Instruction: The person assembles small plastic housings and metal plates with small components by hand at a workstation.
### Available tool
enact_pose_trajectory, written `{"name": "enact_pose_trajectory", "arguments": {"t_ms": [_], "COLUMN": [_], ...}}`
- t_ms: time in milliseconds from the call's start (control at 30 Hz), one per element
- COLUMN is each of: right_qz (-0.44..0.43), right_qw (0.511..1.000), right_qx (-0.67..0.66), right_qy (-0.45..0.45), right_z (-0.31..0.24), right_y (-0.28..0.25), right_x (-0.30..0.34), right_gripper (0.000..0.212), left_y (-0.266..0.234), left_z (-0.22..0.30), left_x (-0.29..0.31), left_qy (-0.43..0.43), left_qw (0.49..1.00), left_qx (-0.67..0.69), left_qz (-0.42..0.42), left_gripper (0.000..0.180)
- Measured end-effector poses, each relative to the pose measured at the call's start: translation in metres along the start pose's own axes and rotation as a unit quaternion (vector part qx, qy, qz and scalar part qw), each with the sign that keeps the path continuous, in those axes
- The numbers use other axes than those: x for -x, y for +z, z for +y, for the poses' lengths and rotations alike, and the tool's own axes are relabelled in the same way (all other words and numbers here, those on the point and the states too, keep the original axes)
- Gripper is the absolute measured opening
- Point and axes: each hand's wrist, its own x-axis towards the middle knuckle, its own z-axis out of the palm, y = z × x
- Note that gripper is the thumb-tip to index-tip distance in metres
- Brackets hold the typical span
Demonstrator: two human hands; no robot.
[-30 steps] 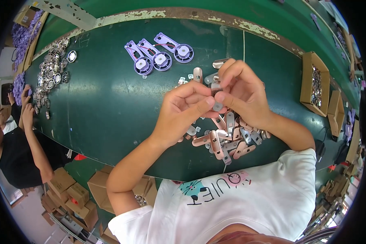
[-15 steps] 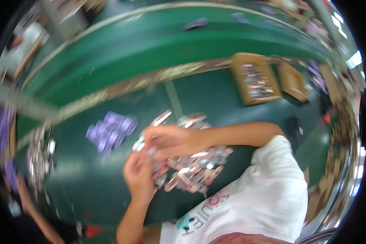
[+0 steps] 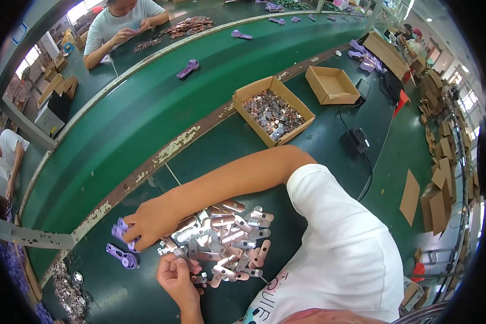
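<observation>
Closes the right hand [image 3: 153, 219] over a purple part [image 3: 122, 231] at lower left of the frame, too blurred to tell whether one or several. Pinches a grey metal piece [image 3: 181, 255] in the curled left hand [image 3: 174, 278], below. Has a heap of metal clips [image 3: 232, 235] just right on the worktop [image 3: 216, 162], rings [image 3: 70, 294] at bottom left, a parts-filled carton [image 3: 303, 110] at upper centre.

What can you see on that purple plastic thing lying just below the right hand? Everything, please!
The purple, plastic-looking piece has a round, ring-like end and a long, handle-like part. It lies loose on the dark green table, handle toward the picture's upper left, round end toward the lower right. Only the table plainly touches it. Finer details are too small.
</observation>
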Motion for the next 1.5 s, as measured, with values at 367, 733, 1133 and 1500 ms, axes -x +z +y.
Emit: {"name": "enact_pose_trajectory", "arguments": {"t_ms": [367, 733, 1133, 1500], "right_qz": [-0.018, 0.084, 0.178, 0.127], "right_qw": [0.996, 0.942, 0.856, 0.934], "right_qx": [0.043, -0.132, -0.346, -0.174], "right_qy": [0.079, 0.298, 0.34, 0.287], "right_z": [0.009, -0.008, -0.093, -0.102], "right_y": [-0.007, -0.043, -0.046, -0.041], "right_x": [0.031, 0.038, 0.043, 0.041], "right_gripper": [0.035, 0.049, 0.033, 0.01], "left_y": [0.004, -0.005, -0.004, -0.01], "left_z": [0.001, -0.002, 0.003, 0.001], "left_x": [0.001, -0.003, -0.007, -0.005], "left_qy": [0.009, -0.025, -0.036, -0.025], "left_qw": [0.999, 0.998, 0.993, 0.993], "left_qx": [0.024, 0.038, 0.111, 0.113], "left_qz": [-0.021, -0.052, -0.032, -0.035], "left_gripper": [0.005, 0.002, 0.006, 0.004]}}
